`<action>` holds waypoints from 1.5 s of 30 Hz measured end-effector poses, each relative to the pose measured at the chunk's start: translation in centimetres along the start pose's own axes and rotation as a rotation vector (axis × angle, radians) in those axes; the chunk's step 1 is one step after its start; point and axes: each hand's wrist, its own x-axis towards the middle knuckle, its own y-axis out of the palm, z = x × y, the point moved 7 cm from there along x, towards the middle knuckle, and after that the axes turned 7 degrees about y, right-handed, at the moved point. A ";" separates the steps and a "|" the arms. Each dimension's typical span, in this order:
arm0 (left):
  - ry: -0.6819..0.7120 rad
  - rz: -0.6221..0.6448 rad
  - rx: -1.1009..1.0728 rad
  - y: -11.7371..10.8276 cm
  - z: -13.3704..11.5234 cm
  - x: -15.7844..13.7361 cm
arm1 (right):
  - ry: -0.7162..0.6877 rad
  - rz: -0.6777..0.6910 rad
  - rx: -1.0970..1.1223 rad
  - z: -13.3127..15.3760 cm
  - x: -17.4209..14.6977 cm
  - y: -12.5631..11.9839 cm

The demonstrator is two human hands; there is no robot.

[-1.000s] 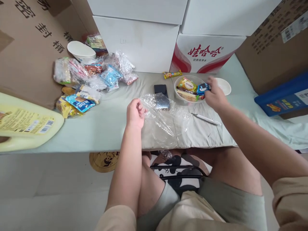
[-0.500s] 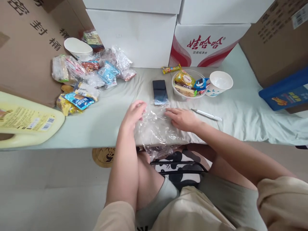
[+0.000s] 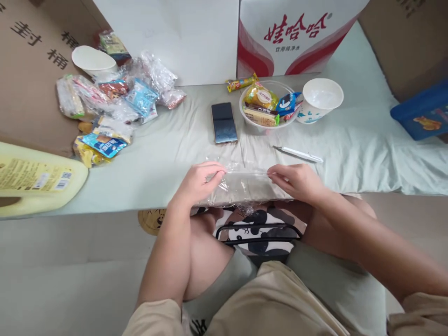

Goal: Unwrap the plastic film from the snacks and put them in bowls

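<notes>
A clear plastic bag (image 3: pixel 241 185) is stretched between my two hands at the front edge of the cloth-covered table. My left hand (image 3: pixel 205 179) pinches one end of its upper edge, and my right hand (image 3: pixel 292 181) pinches the other end. The lower part of the bag hangs crumpled over the table edge. Beyond the bag lies a dark phone (image 3: pixel 224 122). A white pen-like tool (image 3: pixel 297 153) rests just past my right hand. Farther back, a clear bowl (image 3: pixel 247 122) holds several wrapped snacks, with a paper cup (image 3: pixel 320 100) beside it.
At the left are a heap of snack packets and wrappers (image 3: pixel 140 98), a tilted white paper cup (image 3: pixel 93 60) and a pale yellow jug (image 3: pixel 42 179). A small yellow packet (image 3: pixel 241 83) lies behind the bowl. White boxes (image 3: pixel 175 37) line the back; a blue container (image 3: pixel 420 112) stands right.
Both hands have come nearer the table's front edge and moved apart, the right one going rightward. The plastic bag, loosely spread before, now has its edge pulled taut. The view has tilted down.
</notes>
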 end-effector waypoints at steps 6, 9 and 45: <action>-0.361 -0.050 -0.502 1.6 2.2 1.7 | 0.220 0.398 0.466 -4.3 -2.2 -1.8; -0.467 0.122 -0.495 3.9 2.5 3.2 | 0.174 0.091 0.423 -4.8 -0.3 -3.5; -0.296 -0.022 -0.622 5.3 3.1 6.2 | 0.491 -0.050 1.239 -5.4 4.1 2.3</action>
